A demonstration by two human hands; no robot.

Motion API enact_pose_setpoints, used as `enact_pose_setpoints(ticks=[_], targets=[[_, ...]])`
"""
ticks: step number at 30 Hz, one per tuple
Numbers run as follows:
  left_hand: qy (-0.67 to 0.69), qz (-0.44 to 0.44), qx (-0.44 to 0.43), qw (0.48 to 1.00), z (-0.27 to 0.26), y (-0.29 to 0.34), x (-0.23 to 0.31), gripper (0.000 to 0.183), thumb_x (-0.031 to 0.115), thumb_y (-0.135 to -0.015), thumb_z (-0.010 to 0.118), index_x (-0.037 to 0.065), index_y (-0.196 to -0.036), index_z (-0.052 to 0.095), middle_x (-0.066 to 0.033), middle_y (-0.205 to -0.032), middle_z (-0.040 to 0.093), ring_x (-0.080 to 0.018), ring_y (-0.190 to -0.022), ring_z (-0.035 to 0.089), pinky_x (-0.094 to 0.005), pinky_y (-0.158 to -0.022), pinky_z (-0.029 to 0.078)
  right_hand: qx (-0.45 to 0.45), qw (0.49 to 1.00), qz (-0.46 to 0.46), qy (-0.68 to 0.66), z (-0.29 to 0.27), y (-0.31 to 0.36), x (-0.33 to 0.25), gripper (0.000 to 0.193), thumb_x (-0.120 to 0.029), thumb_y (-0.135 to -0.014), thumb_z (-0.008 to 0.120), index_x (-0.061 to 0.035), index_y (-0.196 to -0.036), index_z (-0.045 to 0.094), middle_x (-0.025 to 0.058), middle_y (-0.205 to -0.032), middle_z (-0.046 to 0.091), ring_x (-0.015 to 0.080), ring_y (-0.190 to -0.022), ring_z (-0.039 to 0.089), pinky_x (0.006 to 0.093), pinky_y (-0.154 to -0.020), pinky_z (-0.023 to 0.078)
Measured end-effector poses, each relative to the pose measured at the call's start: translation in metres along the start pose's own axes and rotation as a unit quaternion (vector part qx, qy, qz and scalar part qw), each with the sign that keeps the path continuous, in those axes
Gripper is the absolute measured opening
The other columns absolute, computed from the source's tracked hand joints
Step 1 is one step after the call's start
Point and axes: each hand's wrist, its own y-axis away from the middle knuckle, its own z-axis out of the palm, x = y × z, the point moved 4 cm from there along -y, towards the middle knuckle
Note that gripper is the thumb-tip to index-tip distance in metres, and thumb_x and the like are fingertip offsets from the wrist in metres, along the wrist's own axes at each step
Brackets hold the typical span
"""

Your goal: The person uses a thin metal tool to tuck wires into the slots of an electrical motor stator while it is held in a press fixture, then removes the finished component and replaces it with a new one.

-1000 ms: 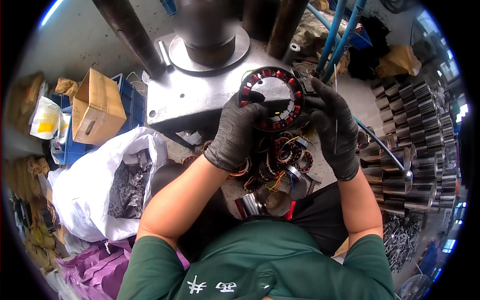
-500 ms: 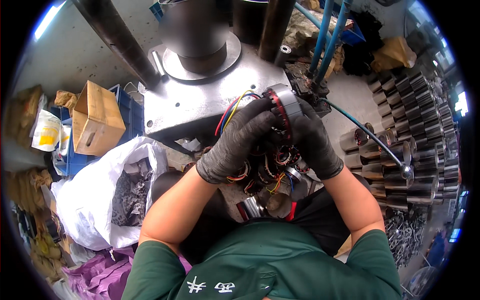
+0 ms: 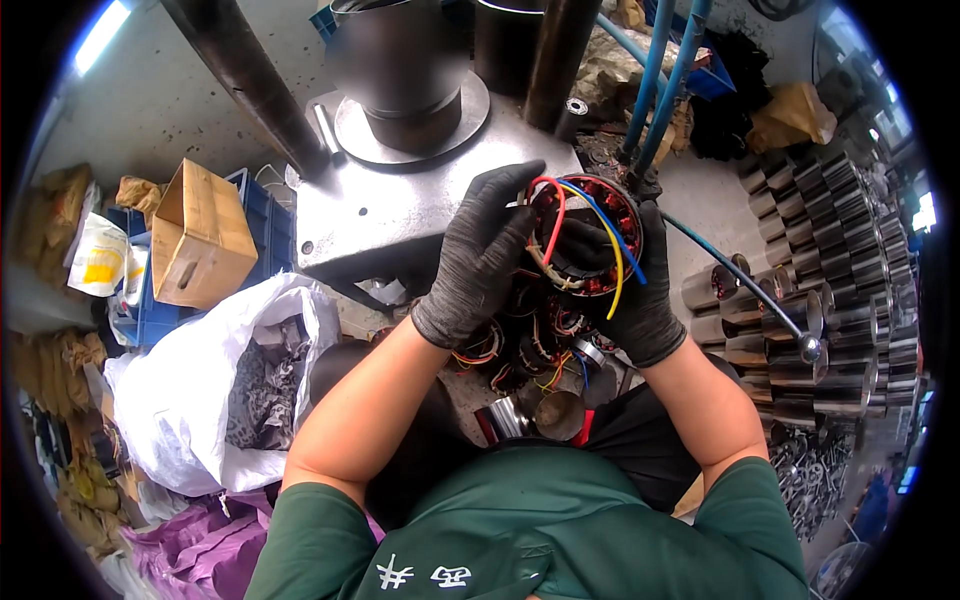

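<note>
Both my hands wear dark gloves and are raised in front of me, around a ring-shaped motor stator (image 3: 628, 212) with copper-red windings. Its open face is turned up toward me, and red, blue and yellow lead wires hang loose across it. My right hand (image 3: 650, 310) grips the ring from its right and lower side, some fingers hidden behind or within it. At the left rim, my left hand (image 3: 470, 250) holds on with bent fingers, the index fingertip near the top edge. Below lie several more wound stators (image 3: 535, 345) with coloured wires, partly covered by my hands.
Ahead stands a heavy machine table (image 3: 390, 205) with a dark, blurred cylinder on a round base and thick posts. A ball-ended lever (image 3: 810, 348) juts out at right, before stacked steel cylinders (image 3: 840, 300). To the left are a white sack (image 3: 170, 400) and a cardboard box (image 3: 205, 245).
The stator has turned from edge-on to face me. Its wires have swung from the left side across its front. My left hand has shifted to the left rim.
</note>
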Motion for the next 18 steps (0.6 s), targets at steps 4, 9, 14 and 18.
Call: enact_pose_setpoints(ticks=[4, 9, 14, 18], targets=[[-0.049, 0.095, -0.081, 0.991, -0.002, -0.005, 0.006, 0.034, 0.008, -0.101, 0.063, 0.002, -0.134, 0.064, -0.016, -0.141, 0.058, -0.0218, -0.123, 0.062, -0.0348, -0.105, 0.05, 0.004, 0.999, 0.048, -0.025, -0.005, 0.002, 0.004, 0.081, -0.071, -0.098, 0.053, -0.0084, -0.15, 0.052, 0.0173, -0.145, 0.06, 0.0342, -0.132, 0.059, 0.0506, -0.115, 0.047], [0.006, -0.125, -0.122, 0.985, 0.014, -0.007, -0.004, 0.041, 0.0, -0.098, 0.063, 0.002, -0.138, 0.06, -0.0186, -0.139, 0.058, -0.0248, -0.107, 0.072, -0.0341, -0.092, 0.06, 0.07, 0.995, 0.042, 0.048, -0.009, 0.004, 0.012, 0.079, -0.071, -0.097, 0.055, -0.0079, -0.145, 0.057, 0.016, -0.134, 0.066, 0.0321, -0.123, 0.065, 0.048, -0.108, 0.054], [0.003, -0.037, -0.087, 0.995, 0.018, 0.0, 0.005, 0.036, -0.008, -0.088, 0.072, 0.005, -0.121, 0.073, -0.0158, -0.136, 0.062, -0.0225, -0.113, 0.069, -0.0334, -0.094, 0.059, 0.068, 0.994, 0.045, 0.076, 0.0, 0.007, 0.014, 0.08, -0.07, -0.095, 0.06, -0.0042, -0.14, 0.059, 0.0146, -0.126, 0.07, 0.0265, -0.117, 0.067, 0.0427, -0.105, 0.055], [-0.092, 0.048, -0.07, 0.992, 0.006, 0.001, 0.014, 0.027, -0.009, -0.086, 0.075, 0.006, -0.108, 0.077, -0.0131, -0.136, 0.063, -0.0228, -0.119, 0.066, -0.0346, -0.099, 0.056, 0.059, 0.992, 0.053, 0.101, 0.005, 0.011, 0.008, 0.078, -0.07, -0.095, 0.061, -0.0057, -0.14, 0.061, 0.011, -0.124, 0.071, 0.0244, -0.116, 0.067, 0.0427, -0.106, 0.053]])
